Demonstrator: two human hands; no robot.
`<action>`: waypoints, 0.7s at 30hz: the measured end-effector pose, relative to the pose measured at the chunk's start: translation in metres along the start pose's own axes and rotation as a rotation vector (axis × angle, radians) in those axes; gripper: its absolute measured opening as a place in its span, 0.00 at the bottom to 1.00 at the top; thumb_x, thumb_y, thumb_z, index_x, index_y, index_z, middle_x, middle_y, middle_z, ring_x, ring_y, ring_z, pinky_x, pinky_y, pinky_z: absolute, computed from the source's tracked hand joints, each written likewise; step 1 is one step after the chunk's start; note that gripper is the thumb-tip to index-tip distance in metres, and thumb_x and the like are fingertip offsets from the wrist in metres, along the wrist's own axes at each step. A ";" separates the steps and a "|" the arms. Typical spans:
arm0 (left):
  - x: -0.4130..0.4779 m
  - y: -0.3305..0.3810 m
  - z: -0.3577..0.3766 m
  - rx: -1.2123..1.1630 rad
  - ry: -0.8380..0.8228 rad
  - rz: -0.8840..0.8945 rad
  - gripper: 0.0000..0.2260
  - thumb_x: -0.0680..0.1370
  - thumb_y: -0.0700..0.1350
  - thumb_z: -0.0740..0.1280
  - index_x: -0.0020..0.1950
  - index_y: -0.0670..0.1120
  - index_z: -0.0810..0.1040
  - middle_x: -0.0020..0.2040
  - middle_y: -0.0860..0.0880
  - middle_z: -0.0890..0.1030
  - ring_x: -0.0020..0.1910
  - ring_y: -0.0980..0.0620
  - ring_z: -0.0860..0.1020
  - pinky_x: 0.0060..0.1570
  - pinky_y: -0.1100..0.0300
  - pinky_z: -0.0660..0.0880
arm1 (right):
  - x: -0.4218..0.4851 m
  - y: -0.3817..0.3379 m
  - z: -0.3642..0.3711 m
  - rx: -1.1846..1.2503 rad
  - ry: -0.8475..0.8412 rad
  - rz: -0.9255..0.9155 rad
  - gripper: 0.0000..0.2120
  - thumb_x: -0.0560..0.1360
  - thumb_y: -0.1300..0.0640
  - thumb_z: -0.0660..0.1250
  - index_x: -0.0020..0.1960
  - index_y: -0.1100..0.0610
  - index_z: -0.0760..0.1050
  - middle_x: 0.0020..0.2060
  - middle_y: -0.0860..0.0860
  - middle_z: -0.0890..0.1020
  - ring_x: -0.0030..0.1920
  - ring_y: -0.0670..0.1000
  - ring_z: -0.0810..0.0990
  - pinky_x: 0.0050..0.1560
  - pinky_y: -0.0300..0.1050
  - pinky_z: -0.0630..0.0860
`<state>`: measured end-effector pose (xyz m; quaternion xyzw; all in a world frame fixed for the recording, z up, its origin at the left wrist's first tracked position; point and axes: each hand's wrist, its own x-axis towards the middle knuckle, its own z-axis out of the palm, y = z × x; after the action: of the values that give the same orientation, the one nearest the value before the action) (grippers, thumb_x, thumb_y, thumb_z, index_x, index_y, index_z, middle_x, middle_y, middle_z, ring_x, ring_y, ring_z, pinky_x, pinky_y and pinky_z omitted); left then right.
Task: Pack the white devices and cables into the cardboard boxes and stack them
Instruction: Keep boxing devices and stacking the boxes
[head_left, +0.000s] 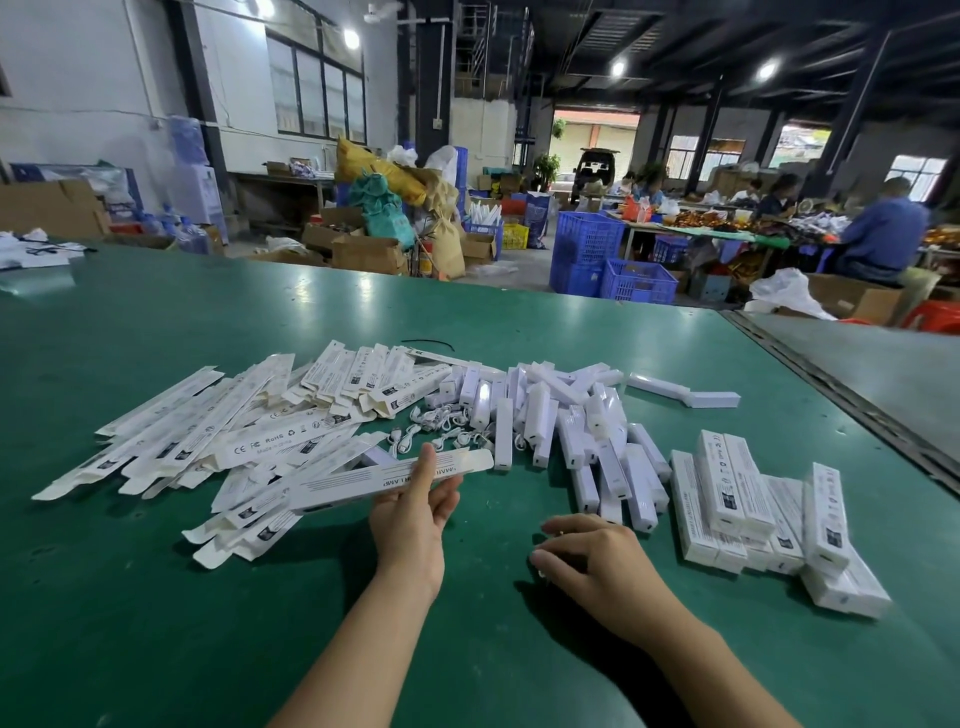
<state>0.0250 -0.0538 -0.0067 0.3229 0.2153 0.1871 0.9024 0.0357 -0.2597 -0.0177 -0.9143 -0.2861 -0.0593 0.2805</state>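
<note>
My left hand (415, 512) holds one flat, unfolded white carton (395, 478) by its near edge, thumb on top, just above the green table. A heap of flat white cartons (249, 431) spreads to the left of it. White bar-shaped devices (566, 415) lie piled in the middle, with small white cables (441, 423) coiled beside them. Packed white boxes (753, 514) are stacked at the right. My right hand (592, 564) hovers low over the table with curled fingers; I cannot tell whether it holds anything.
The green table (156, 597) ends at a metal rail (841, 395) on the right. One longer white piece (683, 394) lies apart behind the devices. Blue crates (587, 249), brown cartons and seated people fill the workshop beyond the far edge.
</note>
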 end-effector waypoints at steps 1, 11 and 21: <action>0.000 -0.001 0.000 0.004 -0.002 -0.003 0.19 0.64 0.50 0.77 0.49 0.42 0.79 0.41 0.48 0.86 0.39 0.51 0.85 0.33 0.63 0.80 | 0.000 0.000 0.000 -0.009 0.003 0.009 0.10 0.76 0.46 0.69 0.54 0.48 0.85 0.61 0.45 0.80 0.60 0.41 0.75 0.63 0.34 0.67; -0.005 -0.001 0.000 0.012 -0.028 0.003 0.22 0.63 0.51 0.77 0.51 0.42 0.78 0.43 0.49 0.86 0.41 0.50 0.85 0.35 0.62 0.80 | 0.002 0.001 -0.006 -0.096 -0.086 0.126 0.24 0.73 0.40 0.70 0.66 0.46 0.77 0.71 0.44 0.72 0.69 0.45 0.71 0.68 0.37 0.64; -0.006 -0.001 0.001 0.034 -0.048 0.002 0.18 0.65 0.49 0.76 0.49 0.42 0.78 0.39 0.49 0.86 0.39 0.50 0.84 0.33 0.63 0.80 | 0.001 -0.003 -0.007 -0.113 -0.013 0.094 0.22 0.72 0.45 0.74 0.65 0.48 0.78 0.59 0.44 0.82 0.59 0.46 0.78 0.61 0.35 0.69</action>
<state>0.0211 -0.0581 -0.0053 0.3428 0.1965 0.1766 0.9015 0.0354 -0.2615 -0.0102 -0.9415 -0.2409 -0.0563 0.2289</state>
